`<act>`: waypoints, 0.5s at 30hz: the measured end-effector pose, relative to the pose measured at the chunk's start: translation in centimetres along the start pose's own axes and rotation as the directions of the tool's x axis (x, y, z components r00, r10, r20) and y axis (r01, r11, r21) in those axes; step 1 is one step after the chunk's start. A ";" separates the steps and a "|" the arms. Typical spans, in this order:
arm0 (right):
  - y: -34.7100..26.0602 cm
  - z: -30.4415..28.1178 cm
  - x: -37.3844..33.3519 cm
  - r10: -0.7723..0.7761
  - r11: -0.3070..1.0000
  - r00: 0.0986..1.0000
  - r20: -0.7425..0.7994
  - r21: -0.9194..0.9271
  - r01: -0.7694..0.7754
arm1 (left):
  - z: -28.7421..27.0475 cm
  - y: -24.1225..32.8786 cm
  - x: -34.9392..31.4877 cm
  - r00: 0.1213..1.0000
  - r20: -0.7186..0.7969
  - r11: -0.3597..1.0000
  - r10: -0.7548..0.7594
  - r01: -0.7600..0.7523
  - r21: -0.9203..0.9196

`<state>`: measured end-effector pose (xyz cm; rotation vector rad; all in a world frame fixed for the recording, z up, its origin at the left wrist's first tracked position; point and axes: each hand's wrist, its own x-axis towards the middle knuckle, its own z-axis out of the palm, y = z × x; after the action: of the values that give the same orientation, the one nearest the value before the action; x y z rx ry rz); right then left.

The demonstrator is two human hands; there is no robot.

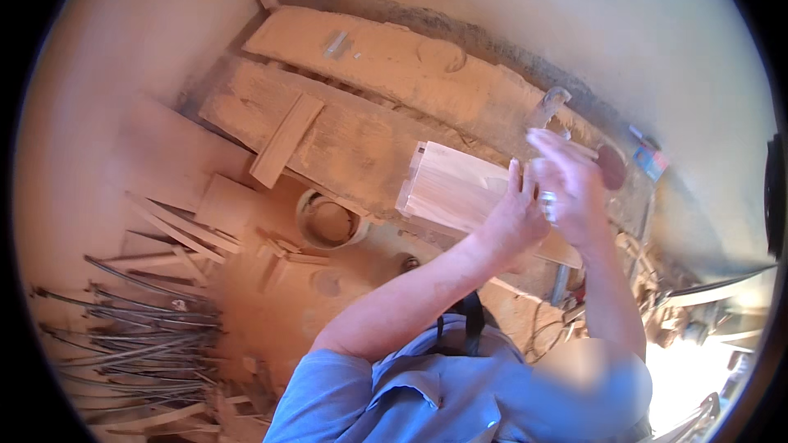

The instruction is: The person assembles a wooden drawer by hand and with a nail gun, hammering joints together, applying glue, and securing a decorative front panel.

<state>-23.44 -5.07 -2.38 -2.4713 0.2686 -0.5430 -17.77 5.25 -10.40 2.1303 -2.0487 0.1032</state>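
A pale, plastered wall (525, 8) is seen across the upper part of the frame, tinted warm by reddish light. Below it, a rough wooden workbench (353, 131) of dusty planks is set diagonally from upper left to right. The floor (279, 303) at lower centre is covered in orange sawdust and offcuts. A bundle of thin metal rods (139, 320) is laid at lower left. Bright daylight is admitted at lower right.
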 end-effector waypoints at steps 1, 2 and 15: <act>-1.3 1.5 1.7 -0.057 0.996 0.995 0.076 -0.071 0.062 | 3.0 0.3 0.3 0.984 -0.174 0.994 -0.026 0.007 -0.108; -2.3 2.8 3.3 -0.038 0.996 0.991 0.131 -0.080 0.049 | 3.8 0.6 0.8 0.948 -0.309 0.992 -0.074 0.037 -0.124; -6.9 9.4 3.1 0.267 0.827 0.823 0.501 -0.558 0.071 | 5.5 2.5 0.6 0.826 -0.378 0.831 -0.419 0.180 -0.527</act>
<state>-16.02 4.28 -4.35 -3.0149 0.3523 0.4006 -20.62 3.57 -15.51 1.8524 -1.2630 0.0681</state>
